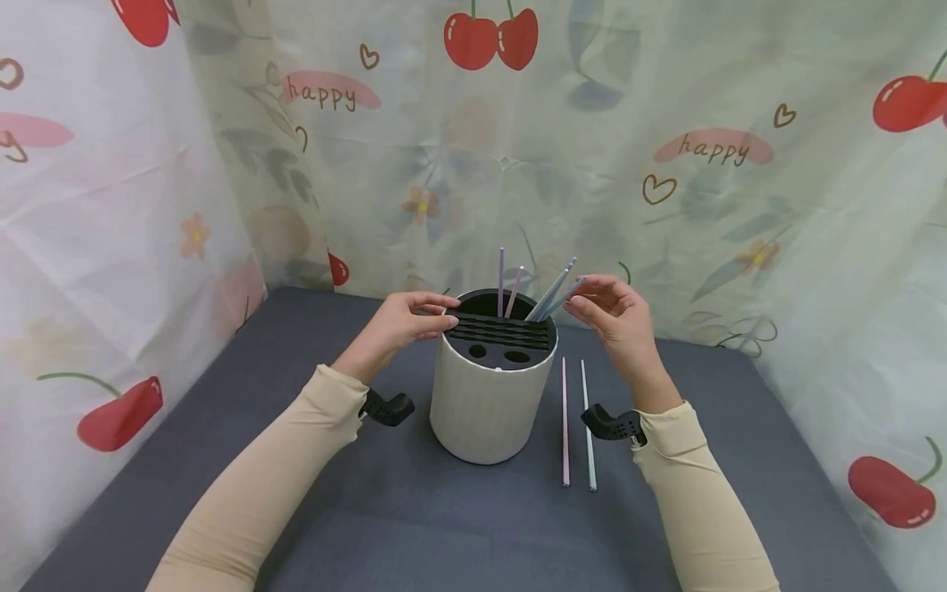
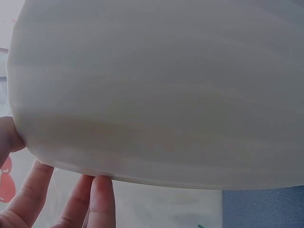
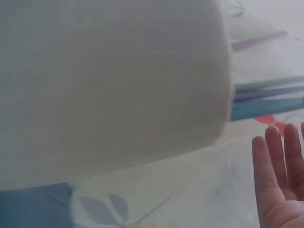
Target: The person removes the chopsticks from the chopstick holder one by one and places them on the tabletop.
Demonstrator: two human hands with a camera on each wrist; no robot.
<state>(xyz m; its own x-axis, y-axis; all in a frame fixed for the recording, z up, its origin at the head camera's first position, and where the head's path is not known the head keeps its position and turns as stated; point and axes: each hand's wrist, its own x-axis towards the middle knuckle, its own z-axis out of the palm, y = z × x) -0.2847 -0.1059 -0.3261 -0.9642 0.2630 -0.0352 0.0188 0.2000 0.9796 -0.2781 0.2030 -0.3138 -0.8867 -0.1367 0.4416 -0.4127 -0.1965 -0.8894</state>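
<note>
A cream ribbed utensil holder (image 1: 484, 411) with a black slotted top (image 1: 499, 330) stands upright on the table. My left hand (image 1: 403, 319) grips the left side of its rim, thumb and fingertips against it; in the left wrist view its fingers (image 2: 102, 202) touch the holder's wall. Several chopsticks lean in the open back section, among them a purple one (image 1: 501, 282) and a pink one (image 1: 514, 292). At the right of the rim, my right hand (image 1: 614, 312) pinches the upper end of a blue chopstick (image 3: 266, 108) slanting out beside the others.
A pink chopstick (image 1: 565, 427) and a pale green chopstick (image 1: 588, 436) lie side by side on the dark grey table (image 1: 414, 526), right of the holder. A patterned curtain (image 1: 473, 164) closes in the back and both sides.
</note>
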